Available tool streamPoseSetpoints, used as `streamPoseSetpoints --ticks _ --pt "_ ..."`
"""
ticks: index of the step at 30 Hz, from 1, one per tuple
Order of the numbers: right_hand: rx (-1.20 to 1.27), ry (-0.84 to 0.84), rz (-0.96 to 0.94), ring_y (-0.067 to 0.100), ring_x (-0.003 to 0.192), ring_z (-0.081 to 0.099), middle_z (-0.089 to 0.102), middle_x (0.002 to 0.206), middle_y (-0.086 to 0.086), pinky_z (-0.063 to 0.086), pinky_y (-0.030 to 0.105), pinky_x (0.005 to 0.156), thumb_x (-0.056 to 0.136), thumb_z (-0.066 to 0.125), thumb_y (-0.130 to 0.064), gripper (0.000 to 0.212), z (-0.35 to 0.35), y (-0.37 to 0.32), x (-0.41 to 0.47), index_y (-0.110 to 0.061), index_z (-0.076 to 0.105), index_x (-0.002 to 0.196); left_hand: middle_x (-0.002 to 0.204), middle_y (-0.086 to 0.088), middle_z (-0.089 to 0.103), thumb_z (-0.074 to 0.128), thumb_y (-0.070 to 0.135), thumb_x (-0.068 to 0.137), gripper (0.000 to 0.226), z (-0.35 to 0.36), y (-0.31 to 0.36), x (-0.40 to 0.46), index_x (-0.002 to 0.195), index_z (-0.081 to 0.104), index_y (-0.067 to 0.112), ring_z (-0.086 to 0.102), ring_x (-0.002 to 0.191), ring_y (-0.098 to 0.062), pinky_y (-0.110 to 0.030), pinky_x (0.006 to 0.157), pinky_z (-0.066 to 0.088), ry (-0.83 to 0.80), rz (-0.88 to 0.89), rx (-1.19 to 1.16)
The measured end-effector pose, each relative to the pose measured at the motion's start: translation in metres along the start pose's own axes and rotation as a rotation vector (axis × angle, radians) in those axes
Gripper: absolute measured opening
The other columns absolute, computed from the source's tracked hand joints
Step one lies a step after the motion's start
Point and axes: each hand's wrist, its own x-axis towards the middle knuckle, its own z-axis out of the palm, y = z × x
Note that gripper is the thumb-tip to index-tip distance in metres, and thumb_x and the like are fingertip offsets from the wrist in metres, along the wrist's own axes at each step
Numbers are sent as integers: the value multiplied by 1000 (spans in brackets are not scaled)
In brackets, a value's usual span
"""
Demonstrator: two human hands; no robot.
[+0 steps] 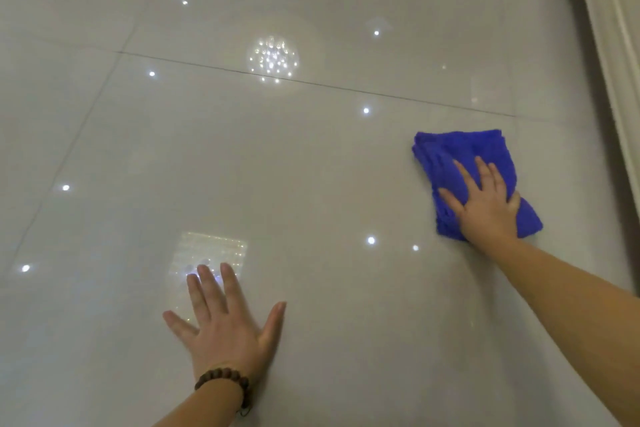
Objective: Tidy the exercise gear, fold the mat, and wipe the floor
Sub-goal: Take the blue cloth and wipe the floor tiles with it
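The glossy tiled floor [311, 156] fills the view, its unwiped stretch lying toward nine o'clock from the folded blue cloth [464, 156] at about three o'clock. The right hand [485, 204] presses flat on the cloth with fingers straight, the cloth's long axis running roughly eleven to five. The left hand [225, 322], at six o'clock, rests spread and flat on bare tile, well apart, so I judge the right hand makes the next sweep.
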Motion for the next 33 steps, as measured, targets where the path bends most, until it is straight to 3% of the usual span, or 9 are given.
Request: streamPoseSetpoints --ticks 6,9,12,15,17,21,23,30,33 --pt "54 -57 86 20 146 4 5 160 -2 16 60 111 80 13 -77 77 -17 0 17 -42 8 148 161 -11 -7 8 85 76 104 5 0 5 154 2 17 -13 149 -25 -65 111 -5 54 -12 15" --pt "19 -46 -109 20 144 17 23 156 1 28 60 101 83 19 -74 73 3 2 -89 -39 23 147 161 -13 3 15 85 77 104 9 -2 5 154 11 15 -3 149 -27 -69 110 3 43 -4 23" --pt "26 8 -343 10 146 7 19 157 -7 22 49 106 82 17 -77 72 29 9 -201 -44 19 146 160 -14 15 24 83 76 103 10 -1 6 152 23 14 10 149 -28 -69 109 8 64 -2 -22" --pt "24 34 -439 7 145 9 18 156 -12 27 48 102 82 18 -79 71 32 25 -186 -48 17 145 160 -13 17 27 83 76 103 10 1 7 152 25 14 12 148 -28 -68 109 7 75 7 -42" --pt "14 61 -254 13 143 18 26 154 -6 32 56 97 83 22 -77 68 20 34 -131 -47 22 144 161 -11 4 18 86 75 105 8 0 8 154 13 17 0 149 -26 -66 111 -1 51 -5 -30" --pt "141 -29 270 19 145 8 12 159 -1 15 60 110 81 26 -72 75 -6 43 -63 -38 19 149 157 -7 -22 7 86 74 104 4 -2 5 152 -12 20 -23 146 -23 -64 109 -14 27 -4 -30" --pt "157 5 364 20 145 7 11 159 0 14 61 110 88 29 -67 70 -3 17 -72 -35 18 150 153 -6 -32 5 84 75 102 2 -3 3 149 -21 20 -31 143 -23 -64 109 -16 -1 10 -44" --pt "-6 92 -389 21 140 31 34 152 -1 26 54 102 87 33 -66 62 48 -82 -224 -39 37 142 156 0 -27 5 81 68 103 -7 -22 0 153 -11 25 -33 140 -14 -55 111 -21 -40 139 -234" --pt "-40 69 -436 18 140 28 33 152 -3 30 52 101 89 24 -69 61 52 -37 -237 -42 33 143 154 0 -29 7 77 75 97 -1 -40 -17 153 -10 22 -35 140 -16 -46 114 -22 1 224 -216"
